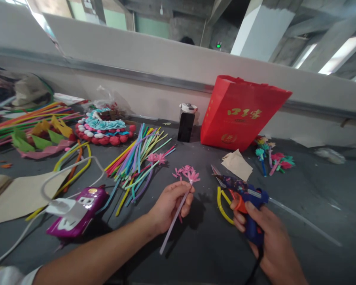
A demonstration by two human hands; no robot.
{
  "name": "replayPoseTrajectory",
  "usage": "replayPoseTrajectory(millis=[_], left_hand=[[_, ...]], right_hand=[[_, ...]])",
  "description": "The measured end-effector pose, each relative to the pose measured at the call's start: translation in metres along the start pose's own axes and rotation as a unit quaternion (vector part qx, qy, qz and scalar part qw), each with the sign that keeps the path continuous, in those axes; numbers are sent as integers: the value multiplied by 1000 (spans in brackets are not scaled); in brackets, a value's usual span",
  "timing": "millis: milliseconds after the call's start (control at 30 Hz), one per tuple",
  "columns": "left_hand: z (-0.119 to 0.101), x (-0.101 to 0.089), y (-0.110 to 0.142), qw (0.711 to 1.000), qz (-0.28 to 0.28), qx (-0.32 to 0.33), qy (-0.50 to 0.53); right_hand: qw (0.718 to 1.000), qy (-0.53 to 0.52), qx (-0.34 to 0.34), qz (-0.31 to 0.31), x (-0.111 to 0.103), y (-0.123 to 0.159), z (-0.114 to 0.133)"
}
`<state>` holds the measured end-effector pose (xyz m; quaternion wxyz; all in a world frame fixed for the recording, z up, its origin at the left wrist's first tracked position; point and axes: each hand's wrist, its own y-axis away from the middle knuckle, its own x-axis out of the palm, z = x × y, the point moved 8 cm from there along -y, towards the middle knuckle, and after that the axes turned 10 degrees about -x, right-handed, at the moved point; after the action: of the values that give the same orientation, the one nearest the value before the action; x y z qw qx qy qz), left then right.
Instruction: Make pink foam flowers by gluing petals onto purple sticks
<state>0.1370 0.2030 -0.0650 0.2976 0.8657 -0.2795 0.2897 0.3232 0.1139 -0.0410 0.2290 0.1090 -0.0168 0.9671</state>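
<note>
Pinched in the fingers of my left hand [173, 204] is a handmade flower [178, 213], with pink petals at the top and a long pale-lilac stem slanting down. Just behind it a small heap of loose pink petal pieces [185, 171] lies on the dark table. My right hand [267, 229] is wrapped round a blue glue gun [255, 202] with an orange trigger, its nozzle pointing left toward the flower. A clear glue stick [305, 222] sticks out of its back. Scissor blades [218, 174] and bent yellow strips [224, 208] lie close to the glue gun.
Bundled coloured stems [139, 158] lie left of centre, beside a purple power strip [80, 213] with a white cable. A black-and-white bottle [186, 122] and a red paper bag [240, 113] stand at the back. Finished flowers [277, 160] and a beige cloth piece [237, 164] lie to the right.
</note>
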Motion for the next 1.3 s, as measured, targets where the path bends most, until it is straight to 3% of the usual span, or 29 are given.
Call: replayPoseTrajectory(millis=[167,300,533,733,900,1167,1300], left_hand=[[-9,-5,-2,1000,-7,29,-3],[-18,-9,-2,997,-7,74,-14],[-33,-3,8,986,-14,158,-52],[-34,1,12,983,-8,173,-67],[-36,4,15,981,0,180,-66],[-38,3,15,979,10,197,-55],[-39,6,17,977,15,204,-57]], right_hand=[[997,21,77,-15,-25,-12,-5],[985,116,123,48,-37,-17,-16],[970,179,128,108,-49,-27,-27],[970,184,136,77,-60,-40,-27],[960,230,137,88,-61,-43,-28],[913,386,109,81,-64,-43,-23],[866,482,91,96,-66,-45,-17]])
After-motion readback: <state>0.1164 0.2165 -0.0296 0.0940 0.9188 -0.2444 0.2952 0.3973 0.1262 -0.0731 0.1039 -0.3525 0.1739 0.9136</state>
